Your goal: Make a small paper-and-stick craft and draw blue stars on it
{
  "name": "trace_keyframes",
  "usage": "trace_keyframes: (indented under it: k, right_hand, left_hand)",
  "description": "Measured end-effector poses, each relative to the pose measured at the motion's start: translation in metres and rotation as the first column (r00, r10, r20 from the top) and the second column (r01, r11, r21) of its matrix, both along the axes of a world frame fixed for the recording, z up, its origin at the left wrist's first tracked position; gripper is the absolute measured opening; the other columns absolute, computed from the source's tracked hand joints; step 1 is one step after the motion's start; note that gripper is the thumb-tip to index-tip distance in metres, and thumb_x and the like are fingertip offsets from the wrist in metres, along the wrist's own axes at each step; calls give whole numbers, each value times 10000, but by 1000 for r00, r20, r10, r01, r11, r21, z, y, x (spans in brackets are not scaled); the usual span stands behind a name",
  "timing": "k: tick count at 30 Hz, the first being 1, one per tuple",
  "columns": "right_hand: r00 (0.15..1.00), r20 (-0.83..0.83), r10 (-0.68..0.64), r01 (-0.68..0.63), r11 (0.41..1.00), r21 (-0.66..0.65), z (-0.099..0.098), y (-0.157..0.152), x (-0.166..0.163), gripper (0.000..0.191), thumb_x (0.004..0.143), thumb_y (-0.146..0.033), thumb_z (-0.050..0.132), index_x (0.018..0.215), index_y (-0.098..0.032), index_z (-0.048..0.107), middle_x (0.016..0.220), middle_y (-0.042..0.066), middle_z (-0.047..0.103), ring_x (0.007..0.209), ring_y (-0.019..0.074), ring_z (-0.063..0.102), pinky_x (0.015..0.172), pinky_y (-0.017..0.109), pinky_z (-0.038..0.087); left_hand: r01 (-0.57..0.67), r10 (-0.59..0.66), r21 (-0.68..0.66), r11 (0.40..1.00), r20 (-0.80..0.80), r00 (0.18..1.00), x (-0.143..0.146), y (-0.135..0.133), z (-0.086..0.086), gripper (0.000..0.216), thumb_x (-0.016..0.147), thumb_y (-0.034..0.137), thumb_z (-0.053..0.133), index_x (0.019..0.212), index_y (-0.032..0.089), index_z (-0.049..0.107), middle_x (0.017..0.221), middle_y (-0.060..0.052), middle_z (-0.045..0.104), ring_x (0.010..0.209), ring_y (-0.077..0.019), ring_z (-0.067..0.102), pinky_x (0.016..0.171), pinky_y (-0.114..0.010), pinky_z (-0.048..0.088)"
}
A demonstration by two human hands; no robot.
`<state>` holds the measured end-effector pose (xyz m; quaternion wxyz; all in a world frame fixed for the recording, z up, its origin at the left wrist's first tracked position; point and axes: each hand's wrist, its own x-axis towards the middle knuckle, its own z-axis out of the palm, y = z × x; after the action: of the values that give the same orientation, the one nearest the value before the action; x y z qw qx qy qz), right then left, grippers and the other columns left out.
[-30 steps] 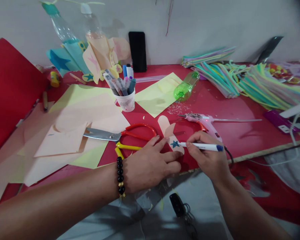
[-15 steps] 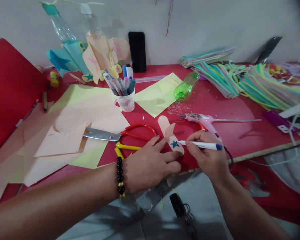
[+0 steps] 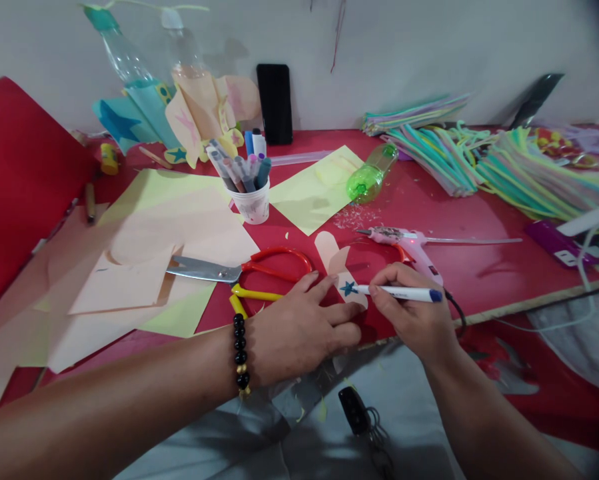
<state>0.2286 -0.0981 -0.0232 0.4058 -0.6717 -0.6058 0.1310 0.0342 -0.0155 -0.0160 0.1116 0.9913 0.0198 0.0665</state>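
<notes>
My right hand (image 3: 422, 323) pinches a white marker (image 3: 412, 293) with a dark blue end. Its tip touches a blue star (image 3: 348, 288) drawn on a pale peach paper cutout (image 3: 325, 248) with rounded ends. My left hand (image 3: 306, 327) lies flat with fingers apart, two of them pressing the cutout's edges on the red table. Part of the cutout is hidden under these fingers. Beside my left hand rest large scissors (image 3: 206, 269) with red handles, their blades over paper, and a yellow-handled tool (image 3: 254, 293) partly covered by the hand.
A cup of markers (image 3: 252, 203) stands behind the scissors. Peach and yellow sheets (image 3: 179, 200) spread leftward. A pink glue gun (image 3: 404, 239) lies beyond my right hand, near a green bottle piece (image 3: 372, 177). Colourful strips (image 3: 434, 157) pile at right; a phone (image 3: 274, 103) leans on the wall.
The marker and my right fingers have shifted very slightly left, bringing the tip further onto the star. My left hand and the cutout have stayed in place.
</notes>
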Motion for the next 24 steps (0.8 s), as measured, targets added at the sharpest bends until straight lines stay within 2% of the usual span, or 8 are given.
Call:
trace_keyframes:
  k: [17, 24]
  right_hand:
    - [1000, -27, 7, -6, 1000, 22, 0, -2, 0, 92, 817, -185, 567, 725, -186, 565, 601, -19, 539, 529, 111, 463, 493, 239, 356]
    - [994, -75, 84, -85, 996, -13, 1, -2, -1, 82, 819, -189, 569, 737, -185, 560, 577, -34, 516, 487, 97, 434, 468, 234, 341]
  left_hand:
    - [6, -6, 7, 1000, -26, 1000, 0, 0, 0, 179, 905, 225, 474, 1061, 254, 556, 1353, 11, 491, 1289, -364, 355, 1016, -582, 301]
    - [10, -10, 9, 1000, -16, 1000, 0, 1, 1, 174, 901, 217, 479, 1049, 252, 563, 1333, -6, 512, 1308, -349, 341, 1021, -585, 297]
